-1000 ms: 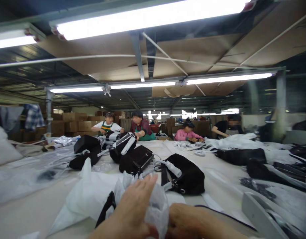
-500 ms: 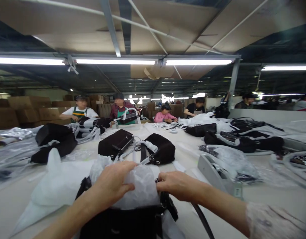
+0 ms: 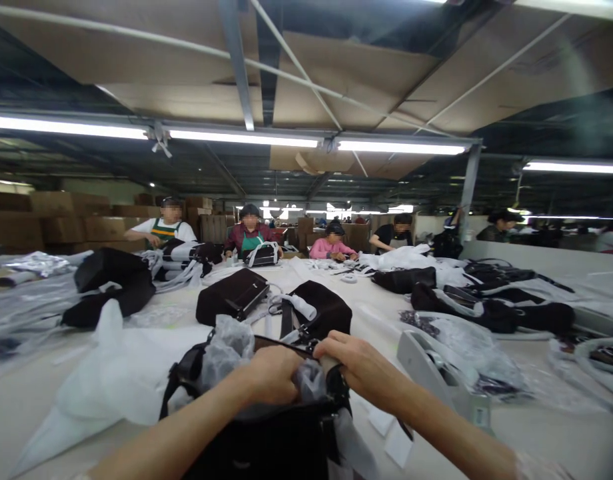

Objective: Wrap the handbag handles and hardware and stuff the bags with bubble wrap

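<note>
Left of the left grip (image 3: 275,373), a white sheet (image 3: 101,373) lies on the bench (image 3: 11,400). This grip is inside the mouth of the black bag (image 3: 266,443), beside crumpled wrapping (image 3: 229,347); whether it is closed, I cannot tell. The bag lies under it, long side running across. The right grip (image 3: 359,367) holds its right rim; rightward stands a grey device (image 3: 411,363).

Lit tubes (image 3: 244,137) below brown ceiling panels (image 3: 346,70); cartons (image 3: 61,229) stacked left.
</note>
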Available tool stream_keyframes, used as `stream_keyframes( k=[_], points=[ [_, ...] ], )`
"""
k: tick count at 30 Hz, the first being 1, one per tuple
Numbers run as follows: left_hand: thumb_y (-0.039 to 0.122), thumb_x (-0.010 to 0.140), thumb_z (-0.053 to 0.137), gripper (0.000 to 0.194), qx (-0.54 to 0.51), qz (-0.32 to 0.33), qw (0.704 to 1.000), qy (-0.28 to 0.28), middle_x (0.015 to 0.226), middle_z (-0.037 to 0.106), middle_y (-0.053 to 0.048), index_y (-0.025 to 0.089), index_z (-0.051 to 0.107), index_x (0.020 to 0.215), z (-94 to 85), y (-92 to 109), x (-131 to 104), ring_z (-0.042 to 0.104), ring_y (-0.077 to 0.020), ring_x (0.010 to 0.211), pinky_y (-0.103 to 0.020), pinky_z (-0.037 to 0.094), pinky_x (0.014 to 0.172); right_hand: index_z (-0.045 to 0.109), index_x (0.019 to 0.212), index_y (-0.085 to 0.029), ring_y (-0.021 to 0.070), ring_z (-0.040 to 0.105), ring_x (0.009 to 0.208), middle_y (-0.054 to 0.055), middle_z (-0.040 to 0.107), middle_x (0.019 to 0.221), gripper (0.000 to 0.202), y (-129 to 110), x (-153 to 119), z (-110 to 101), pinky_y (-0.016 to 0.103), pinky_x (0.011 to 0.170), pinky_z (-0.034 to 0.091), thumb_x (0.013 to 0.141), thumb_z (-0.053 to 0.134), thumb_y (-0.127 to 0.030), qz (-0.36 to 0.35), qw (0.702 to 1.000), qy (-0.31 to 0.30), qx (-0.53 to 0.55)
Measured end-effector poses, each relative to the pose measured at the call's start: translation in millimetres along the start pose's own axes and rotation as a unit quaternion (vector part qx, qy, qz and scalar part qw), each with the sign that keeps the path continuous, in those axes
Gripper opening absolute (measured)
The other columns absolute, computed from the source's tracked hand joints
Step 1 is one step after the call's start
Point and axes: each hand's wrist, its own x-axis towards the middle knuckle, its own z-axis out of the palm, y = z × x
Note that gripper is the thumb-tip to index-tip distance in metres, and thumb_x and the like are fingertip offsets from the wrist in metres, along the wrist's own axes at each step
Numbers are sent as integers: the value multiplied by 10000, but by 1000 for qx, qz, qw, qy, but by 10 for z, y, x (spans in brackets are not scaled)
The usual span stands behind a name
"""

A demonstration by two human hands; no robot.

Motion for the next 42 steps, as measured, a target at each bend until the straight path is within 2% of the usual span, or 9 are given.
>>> stream_keyframes(
  k=[7, 13, 16, 19, 22, 28, 32, 36, 42],
  points=[
    [170, 785, 567, 282, 6, -21, 1000, -15, 1101, 717, -174, 146, 693, 1035, 227, 309, 215, 680, -349, 1020, -417, 556, 844, 655, 1020, -213, 183, 592, 895, 52, 601, 946, 367, -8, 69, -58, 271, 768, 436, 813, 413, -31, 10, 999, -36, -22],
    [428, 701, 754, 436, -17, 46, 996, -79, 1012, 741, 4, 272, 677, 1101, -469, -36, -85, 696, -227, 878, -267, 544, 743, 651, 1054, -225, 207, 587, 949, 59, 612, 988, 450, 14, 21, -173, 307, 808, 435, 726, 421, -21, 53, 994, -64, -74],
    [470, 648, 798, 490, 79, -18, 996, -31, 1014, 725, -98, 200, 701, 1045, -647, -303, -395, 671, -334, 943, -398, 535, 819, 657, 1077, -217, 223, 593, 961, 73, 628, 1010, 445, -34, 11, -247, 332, 830, 441, 720, 451, -50, 57, 992, -74, -89],
    [314, 718, 742, 402, 103, -63, 992, 23, 1112, 684, -136, 174, 658, 1085, -501, -463, -653, 636, -338, 1043, -406, 508, 893, 681, 1078, -196, 285, 592, 1030, 114, 640, 1082, 394, -152, 32, -304, 426, 918, 444, 716, 539, -137, 58, 989, -85, -108],
    [90, 763, 578, 321, 102, -89, 989, 62, 1107, 683, -108, 193, 629, 1062, -232, -510, -804, 640, -286, 1051, -363, 501, 904, 686, 1102, -134, 400, 449, 1288, 200, 572, 1313, 401, -406, 96, -275, 571, 1119, 269, 721, 652, -253, 30, 990, -71, -121],
    [97, 701, 609, 450, 2, -20, 998, 51, 1083, 699, -7, 245, 621, 1126, -233, -675, -923, 644, -214, 1004, -256, 497, 857, 446, 1404, -154, 293, 574, 1186, 163, 596, 1324, 571, -921, 441, 134, 407, 1007, 441, 866, 591, -276, -21, 996, -83, 17],
    [202, 703, 673, 419, -146, -17, 986, 75, 997, 692, 13, 210, 620, 1119, -418, -883, -1157, 639, -187, 871, -235, 490, 737, 629, 1141, -150, 282, 643, 950, 93, 705, 1039, 488, -741, 716, 293, 341, 815, 484, 731, 734, -394, 32, 984, -161, 74],
    [237, 699, 734, 279, -45, -26, 992, 113, 1054, 673, -33, 205, 646, 962, -343, -951, -1428, 540, -280, 1167, -348, 431, 985, 682, 945, -175, 159, 575, 723, -23, 652, 793, 251, -474, 929, 300, 237, 662, 444, 774, 666, -358, -4, 932, -279, 232],
    [214, 666, 682, 708, -150, -72, 968, 186, 1428, 470, -109, 213, 430, 1327, -25, -1046, -1532, 445, -275, 1309, -399, 355, 1124, 671, 790, -181, 164, 576, 687, -5, 637, 726, 133, -565, 1097, 460, 245, 627, 451, 830, 569, -257, -6, 950, -259, 173]
  ],
)
